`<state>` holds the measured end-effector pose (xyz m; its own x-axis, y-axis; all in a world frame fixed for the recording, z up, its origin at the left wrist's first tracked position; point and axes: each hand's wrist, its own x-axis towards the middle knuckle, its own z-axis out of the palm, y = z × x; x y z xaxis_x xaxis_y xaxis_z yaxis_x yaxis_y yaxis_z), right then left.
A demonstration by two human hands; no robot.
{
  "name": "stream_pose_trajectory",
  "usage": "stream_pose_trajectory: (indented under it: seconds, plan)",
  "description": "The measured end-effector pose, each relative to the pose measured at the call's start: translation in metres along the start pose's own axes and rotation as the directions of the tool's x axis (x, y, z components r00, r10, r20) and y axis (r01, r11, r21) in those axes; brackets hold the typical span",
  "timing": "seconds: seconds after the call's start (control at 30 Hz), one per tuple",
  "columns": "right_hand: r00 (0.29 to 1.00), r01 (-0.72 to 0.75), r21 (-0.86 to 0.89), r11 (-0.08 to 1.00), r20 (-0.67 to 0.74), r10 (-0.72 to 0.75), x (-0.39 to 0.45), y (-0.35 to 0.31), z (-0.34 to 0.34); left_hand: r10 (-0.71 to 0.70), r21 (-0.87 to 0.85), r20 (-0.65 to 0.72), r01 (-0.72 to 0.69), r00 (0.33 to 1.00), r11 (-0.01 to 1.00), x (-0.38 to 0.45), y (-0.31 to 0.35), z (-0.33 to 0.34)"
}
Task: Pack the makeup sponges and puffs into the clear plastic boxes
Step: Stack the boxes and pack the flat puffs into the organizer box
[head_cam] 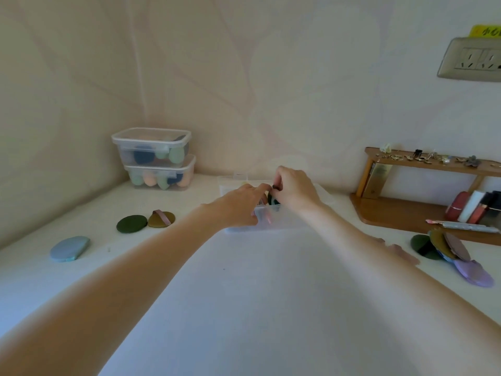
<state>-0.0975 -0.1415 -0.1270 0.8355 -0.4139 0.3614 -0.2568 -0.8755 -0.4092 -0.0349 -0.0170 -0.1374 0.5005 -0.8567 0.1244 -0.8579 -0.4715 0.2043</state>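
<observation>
An open clear plastic box (282, 226) stands mid-table in front of me. My right hand (295, 189) pinches a dark green puff (272, 199) standing on edge inside it. My left hand (241, 204) reaches into the box beside it, fingers extended toward the same puff; a pink piece shows at the box's front wall. Loose puffs lie left of the box: a dark green one (131, 223), a gold one with a pink strap (161, 219) and a light blue one (70, 248). A pile of several puffs (450, 251) lies to the right.
Two lidded clear boxes (154, 158) filled with sponges are stacked in the back left corner. A wooden shelf (423, 191) with cosmetics and small trinkets stands at the right wall, under a wall socket (471, 59). The box's lid (322, 194) seems to lie behind my right hand.
</observation>
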Motion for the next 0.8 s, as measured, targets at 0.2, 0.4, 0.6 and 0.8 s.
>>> stream_pose_trajectory:
  seconds: [0.2,0.4,0.6,0.8]
  plan:
    - [0.995,0.04,-0.068,0.997,0.095,-0.033,0.0,0.0,-0.005,0.008,0.02,-0.01,-0.007,1.0,1.0,-0.001,0.003,0.0]
    - [0.982,0.053,0.004,0.999,0.183,-0.053,-0.001,0.002,-0.015,0.018,0.028,0.015,-0.019,1.0,0.999,0.002,0.001,-0.002]
    - [0.995,0.097,-0.161,0.982,0.052,-0.09,0.001,0.001,-0.006,0.075,0.073,0.036,-0.077,0.997,0.994,0.008,-0.001,-0.006]
    - [0.962,0.13,-0.183,0.974,0.263,-0.079,0.001,-0.003,-0.01,0.106,0.212,0.106,-0.126,0.989,0.969,0.02,-0.007,-0.005]
